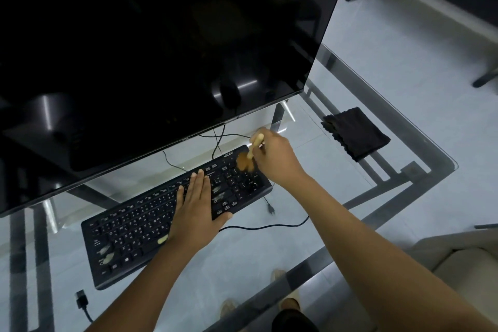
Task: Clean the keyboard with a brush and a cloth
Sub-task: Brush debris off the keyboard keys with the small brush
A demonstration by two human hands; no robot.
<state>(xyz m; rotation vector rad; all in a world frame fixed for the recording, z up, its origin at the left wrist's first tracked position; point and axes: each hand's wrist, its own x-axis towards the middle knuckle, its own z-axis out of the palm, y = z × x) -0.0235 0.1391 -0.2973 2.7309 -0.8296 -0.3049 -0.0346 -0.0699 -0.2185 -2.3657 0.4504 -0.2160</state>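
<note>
A black keyboard (pixel 140 226) lies slanted on the glass table, with pale debris on keys at its left and middle. My left hand (pixel 196 205) rests flat on the keys right of the middle, fingers together and stretched out. My right hand (pixel 275 162) grips a small wooden-handled brush (pixel 249 156); its brown bristles touch the keyboard's far right corner and look blurred. A folded black cloth (pixel 355 133) lies on the glass to the right, apart from both hands.
A large dark monitor (pixel 151 43) stands just behind the keyboard. Black cables (pixel 269 227) and a USB plug (pixel 81 300) lie on the glass table (pixel 420 170). Tiled floor, my feet and a pale seat (pixel 463 259) show beyond the table edge.
</note>
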